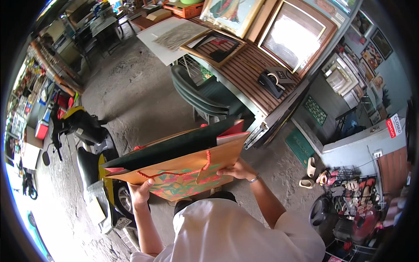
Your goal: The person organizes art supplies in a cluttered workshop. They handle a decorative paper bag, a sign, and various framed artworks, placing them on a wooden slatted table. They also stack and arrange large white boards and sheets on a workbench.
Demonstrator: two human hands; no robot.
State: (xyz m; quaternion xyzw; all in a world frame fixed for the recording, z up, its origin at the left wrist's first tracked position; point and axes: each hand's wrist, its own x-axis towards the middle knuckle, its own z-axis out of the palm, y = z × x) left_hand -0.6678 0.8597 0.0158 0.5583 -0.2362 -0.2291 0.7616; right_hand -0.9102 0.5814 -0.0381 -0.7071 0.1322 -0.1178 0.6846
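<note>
A long brown slatted wooden tabletop stood beyond the person, picture frames lying and leaning on it. To the left, a black and yellow scooter was parked on the grey floor. A stack of dark green plastic chairs stood next to the tabletop.

The large tan paper bag, printed with red and green flowers, was held above the floor in front of the person's body, its top edge facing away. A dark green panel and red pieces showed behind its front face; whether they sat inside it or belonged to other bags pressed against it could not be told.

An orange plastic crate near the tabletop's far end had a light green bowl in or on it. On the tabletop, a black tape dispenser carried a pale ring-shaped roll.

The left hand pinched the bag's left side, thumb on the printed face; the right hand clasped the opposite side. A red rope handle drooped between them across the front.
</note>
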